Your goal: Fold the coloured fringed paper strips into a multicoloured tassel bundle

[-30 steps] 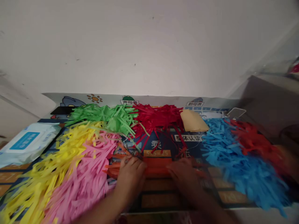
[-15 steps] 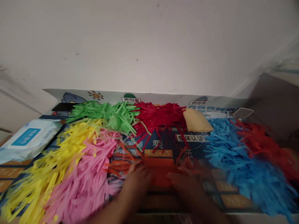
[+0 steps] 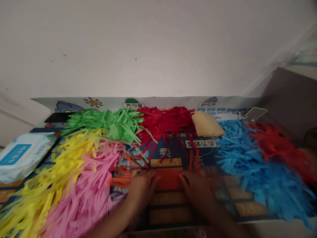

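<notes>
My left hand (image 3: 142,186) and my right hand (image 3: 198,188) lie side by side on a printed mat (image 3: 173,211), both pressed onto a bundle of orange-red paper strips (image 3: 168,177) between them. Loose orange strips (image 3: 122,177) fan out to the left of my left hand. The fingers of both hands are bent over the bundle; the picture is blurred, so the exact grip is unclear.
Heaps of cut paper strips surround the hands: pink (image 3: 86,195), yellow (image 3: 49,178), green (image 3: 106,122), dark red (image 3: 165,120), blue (image 3: 252,165) and red (image 3: 279,147). A wet-wipe pack (image 3: 17,155) lies far left. A tan paper piece (image 3: 206,124) rests near the wall.
Both hands drew closer together on the orange-red bundle, gathering it narrower. The view shifted slightly.
</notes>
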{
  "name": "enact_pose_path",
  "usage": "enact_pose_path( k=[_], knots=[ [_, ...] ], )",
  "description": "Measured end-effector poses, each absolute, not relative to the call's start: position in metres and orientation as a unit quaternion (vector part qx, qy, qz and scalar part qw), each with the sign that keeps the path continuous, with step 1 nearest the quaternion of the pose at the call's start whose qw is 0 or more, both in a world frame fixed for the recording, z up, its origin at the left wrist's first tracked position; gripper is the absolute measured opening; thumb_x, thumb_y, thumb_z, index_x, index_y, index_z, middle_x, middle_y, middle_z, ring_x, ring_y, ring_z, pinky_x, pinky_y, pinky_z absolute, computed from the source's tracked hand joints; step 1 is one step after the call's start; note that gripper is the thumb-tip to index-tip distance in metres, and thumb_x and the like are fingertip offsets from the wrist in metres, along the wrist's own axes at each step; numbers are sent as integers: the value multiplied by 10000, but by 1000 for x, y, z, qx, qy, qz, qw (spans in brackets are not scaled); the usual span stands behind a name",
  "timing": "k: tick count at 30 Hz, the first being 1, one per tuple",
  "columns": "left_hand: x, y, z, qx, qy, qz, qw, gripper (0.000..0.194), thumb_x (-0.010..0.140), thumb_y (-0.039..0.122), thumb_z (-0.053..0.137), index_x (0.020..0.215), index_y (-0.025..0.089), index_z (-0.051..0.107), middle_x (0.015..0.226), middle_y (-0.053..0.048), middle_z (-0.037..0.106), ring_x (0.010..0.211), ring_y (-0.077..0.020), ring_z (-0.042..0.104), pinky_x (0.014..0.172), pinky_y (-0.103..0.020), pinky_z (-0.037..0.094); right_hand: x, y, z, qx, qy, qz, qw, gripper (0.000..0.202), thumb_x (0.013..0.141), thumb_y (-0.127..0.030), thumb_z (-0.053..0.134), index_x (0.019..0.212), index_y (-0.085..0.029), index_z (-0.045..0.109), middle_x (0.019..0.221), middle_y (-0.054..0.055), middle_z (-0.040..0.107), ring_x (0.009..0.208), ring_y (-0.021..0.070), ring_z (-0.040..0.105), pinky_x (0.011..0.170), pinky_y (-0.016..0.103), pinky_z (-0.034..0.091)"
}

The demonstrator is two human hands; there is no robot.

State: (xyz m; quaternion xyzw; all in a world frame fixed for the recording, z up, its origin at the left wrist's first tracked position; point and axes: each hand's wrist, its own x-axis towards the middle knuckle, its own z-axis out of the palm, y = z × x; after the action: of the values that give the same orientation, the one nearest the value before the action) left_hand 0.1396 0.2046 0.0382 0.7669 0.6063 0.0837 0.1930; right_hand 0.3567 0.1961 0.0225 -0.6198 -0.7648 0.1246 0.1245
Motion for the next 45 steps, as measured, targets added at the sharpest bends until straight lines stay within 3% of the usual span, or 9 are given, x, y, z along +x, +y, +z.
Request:
enact_pose_path(
  k=[18, 21, 24, 26, 30, 33, 36, 42, 45],
  knots=[
    [144, 216, 34, 773, 615, 20, 157, 179, 891, 252, 545, 752, 194, 641, 656, -33, 701, 676, -231, 660, 786, -396, 404, 356, 211, 9, -625, -763, 102, 126, 230, 926, -297, 526, 762, -235, 674, 687, 15, 730, 612, 204, 634, 661, 335, 343],
    [144, 214, 32, 781, 614, 66, 89, 104, 861, 223, 591, 921, 194, 671, 851, -72, 720, 827, -263, 647, 813, -423, 404, 362, 214, 14, -640, -754, 89, 116, 220, 916, -313, 545, 760, -222, 670, 676, 31, 719, 626, 220, 637, 687, 355, 360],
    [143, 214, 30, 848, 517, 117, 10, 184, 838, 149, 620, 1002, 215, 673, 1080, -91, 679, 1053, -297, 563, 931, -471, 357, 368, 206, 20, -670, -723, 2, 168, 147, 898, -287, 552, 898, -195, 667, 867, 92, 730, 796, 271, 650, 749, 394, 376],
    [142, 215, 31, 912, 402, 76, 5, 117, 841, 121, 615, 879, 205, 687, 944, -66, 687, 1006, -263, 561, 961, -446, 350, 367, 194, 21, -606, -765, -34, 216, 181, 890, -200, 501, 1002, -203, 644, 1009, 103, 710, 920, 266, 629, 844, 415, 373],
    [141, 214, 41, 947, 320, -27, 25, 102, 861, 206, 599, 853, 169, 694, 806, -59, 652, 857, -235, 560, 1038, -485, 298, 358, 176, 19, -433, -874, 70, 207, 332, 780, -67, 460, 1030, -216, 620, 1019, 63, 692, 927, 219, 596, 913, 392, 376],
    [144, 209, 50, 937, 347, -34, 31, 201, 853, 318, 597, 880, 148, 701, 844, -95, 649, 868, -271, 555, 1049, -596, 230, 363, 187, 22, -447, -874, 123, 148, 267, 741, -76, 499, 955, -183, 618, 991, 75, 668, 943, 232, 564, 882, 389, 385],
    [148, 206, 48, 923, 383, -41, 19, 144, 838, 241, 597, 863, 139, 695, 829, -100, 648, 843, -278, 562, 1009, -637, 251, 377, 203, 29, -453, -874, 137, 107, 264, 750, -67, 493, 960, -172, 613, 968, 71, 659, 945, 226, 557, 907, 397, 356],
    [136, 209, 33, 891, 447, 75, 34, 125, 815, 121, 576, 818, 181, 686, 828, -51, 678, 859, -241, 593, 1035, -586, 253, 379, 205, 36, -437, -874, 155, 147, 370, 750, -106, 563, 1110, -172, 608, 1107, 97, 657, 1032, 245, 549, 933, 414, 311],
    [123, 210, 33, 884, 438, 145, 74, 159, 852, 131, 562, 885, 220, 690, 876, -25, 695, 886, -226, 605, 1036, -556, 253, 377, 208, 29, -430, -872, 172, 159, 223, 855, -195, 589, 1065, -223, 657, 1087, 60, 680, 1011, 225, 563, 898, 394, 318]
  ],
)
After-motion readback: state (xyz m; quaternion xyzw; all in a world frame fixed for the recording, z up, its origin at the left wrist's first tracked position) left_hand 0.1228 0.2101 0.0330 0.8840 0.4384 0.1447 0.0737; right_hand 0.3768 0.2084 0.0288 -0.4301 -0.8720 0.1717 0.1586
